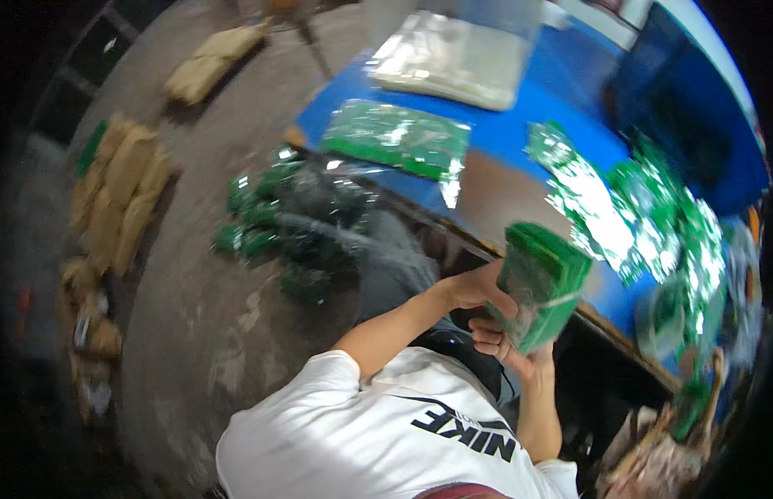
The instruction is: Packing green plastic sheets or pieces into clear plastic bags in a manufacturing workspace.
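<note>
Head view: 1 picture, looking down past a white T-shirt (386, 432) to the edge of a blue table (561, 91) – much of it blurred.
Left hand (474, 289): closed on the near left side of a bundle of green packets (546, 279), fingers wrapped over its edge.
Right hand (504, 343): cupped under the bundle's lower end, fingers curled up against it, just below the left hand.
Hands together: close to each other, both clamped on the same bundle.
Bundle of green packets: a thick stack with a pale band (563, 301) around it, tilted, held in the air at the table's near edge, in front of the chest.
Table, right part: a loose heap of shiny green packets (644, 208) lies just beyond the bundle, spreading toward the right rim.
Table, left part: a flat clear-wrapped pack of green packets (399, 137) lies near the table's corner, well apart from the hands.
Table, far end: a pile of clear plastic bags (449, 58).
Floor (195, 316): grey concrete – a clear sack of green packets (291, 220) stands beside the table, and brown sacks (120, 187) lie farther left.
</note>
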The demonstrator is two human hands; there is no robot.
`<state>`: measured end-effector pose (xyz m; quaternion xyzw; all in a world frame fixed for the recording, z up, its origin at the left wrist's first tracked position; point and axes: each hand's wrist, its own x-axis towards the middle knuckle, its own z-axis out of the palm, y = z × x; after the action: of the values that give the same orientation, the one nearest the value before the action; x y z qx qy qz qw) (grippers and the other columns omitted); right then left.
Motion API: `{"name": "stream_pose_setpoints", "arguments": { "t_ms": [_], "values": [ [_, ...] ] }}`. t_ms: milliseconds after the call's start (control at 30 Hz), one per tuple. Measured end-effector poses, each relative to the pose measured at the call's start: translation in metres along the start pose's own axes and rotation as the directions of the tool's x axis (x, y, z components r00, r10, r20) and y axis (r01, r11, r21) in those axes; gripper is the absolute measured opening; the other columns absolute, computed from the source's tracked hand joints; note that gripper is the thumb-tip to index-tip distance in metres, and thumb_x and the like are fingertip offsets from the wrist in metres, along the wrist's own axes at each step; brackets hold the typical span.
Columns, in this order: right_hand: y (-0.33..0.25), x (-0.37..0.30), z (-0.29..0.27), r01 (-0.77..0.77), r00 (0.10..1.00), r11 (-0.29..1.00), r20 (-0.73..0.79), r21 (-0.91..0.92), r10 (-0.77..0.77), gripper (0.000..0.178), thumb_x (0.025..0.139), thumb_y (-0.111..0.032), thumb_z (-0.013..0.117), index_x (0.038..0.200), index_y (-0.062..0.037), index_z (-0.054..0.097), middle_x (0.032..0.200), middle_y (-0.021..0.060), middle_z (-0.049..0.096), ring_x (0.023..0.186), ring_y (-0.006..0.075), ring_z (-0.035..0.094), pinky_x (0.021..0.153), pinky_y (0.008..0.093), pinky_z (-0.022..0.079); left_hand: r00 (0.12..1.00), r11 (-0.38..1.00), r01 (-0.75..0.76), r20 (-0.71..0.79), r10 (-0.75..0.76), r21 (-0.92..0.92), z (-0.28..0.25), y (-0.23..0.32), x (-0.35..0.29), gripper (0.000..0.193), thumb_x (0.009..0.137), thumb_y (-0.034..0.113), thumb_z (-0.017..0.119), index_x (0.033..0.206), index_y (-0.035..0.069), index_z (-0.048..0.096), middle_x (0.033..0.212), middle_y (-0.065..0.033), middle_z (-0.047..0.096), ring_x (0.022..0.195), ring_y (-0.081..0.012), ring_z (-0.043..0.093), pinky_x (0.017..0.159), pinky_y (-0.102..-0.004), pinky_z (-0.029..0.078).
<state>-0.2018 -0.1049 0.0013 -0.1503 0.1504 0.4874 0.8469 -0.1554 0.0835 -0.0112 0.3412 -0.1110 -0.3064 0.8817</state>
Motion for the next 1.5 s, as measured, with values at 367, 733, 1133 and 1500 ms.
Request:
{"name": "stream_pose_setpoints", "arguments": {
  "t_ms": [367, 733, 1133, 1500],
  "values": [
    [-0.042, -0.003, 0.022, 0.397, 0.875, 0.693, 0.019, -0.602, -0.484, 0.102, 0.063, -0.041, 0.09, 0.145, -0.0052, 0.041, 0.128, 0.015, 0.059, 0.116, 0.031, 0.06, 0.101, 0.0446, 0.048, 0.935, 0.923, -0.355, -0.088, 0.345, -0.15, 0.043, 0.051, -0.051, 0.13, 0.064, 0.046, 0.092, 0.16, 0.01, 0.011, 0.16, -0.0117, 0.024, 0.146, -0.0235, 0.028, 0.12, -0.0385, 0.024],
    [-0.039, 0.031, 0.071, 0.425, 0.779, -0.027, 0.38, -0.905, -0.499, 0.119, 0.063, -0.012, 0.089, 0.154, -0.007, 0.012, 0.131, 0.0182, 0.053, 0.122, 0.027, 0.054, 0.108, 0.0412, 0.041, 0.759, 0.788, -0.301, -0.364, 0.539, 0.538, 0.018, 0.052, -0.085, 0.092, 0.082, 0.015, 0.08, 0.155, 0.003, 0.026, 0.147, -0.0093, 0.045, 0.133, -0.0215, 0.045, 0.114, -0.0366, 0.033],
    [-0.092, 0.077, 0.034, 0.13, 0.19, -0.668, 0.68, -0.733, -0.708, 0.102, 0.071, -0.014, 0.089, 0.149, -0.0106, 0.023, 0.129, 0.0213, 0.048, 0.119, 0.0358, 0.053, 0.101, 0.0456, 0.043, 0.823, -0.682, 0.443, 0.038, 0.567, 0.582, -0.091, 0.096, -0.152, 0.072, 0.078, -0.009, 0.056, 0.146, 0.013, 0.047, 0.154, -0.0171, 0.036, 0.144, -0.0398, 0.03, 0.119, -0.0563, 0.023],
    [-0.099, 0.049, 0.026, 0.401, 0.126, -0.349, 0.428, -0.847, -0.895, 0.093, 0.078, -0.018, 0.086, 0.146, 0.0005, 0.024, 0.126, 0.0215, 0.053, 0.115, 0.0292, 0.056, 0.103, 0.0394, 0.043, 0.782, -0.773, 0.338, 0.298, 0.548, 0.537, -0.12, 0.142, -0.19, 0.022, 0.082, 0.007, 0.068, 0.104, 0.008, 0.07, 0.116, -0.0073, 0.067, 0.105, -0.0292, 0.065, 0.09, -0.042, 0.053]
  ]
}}
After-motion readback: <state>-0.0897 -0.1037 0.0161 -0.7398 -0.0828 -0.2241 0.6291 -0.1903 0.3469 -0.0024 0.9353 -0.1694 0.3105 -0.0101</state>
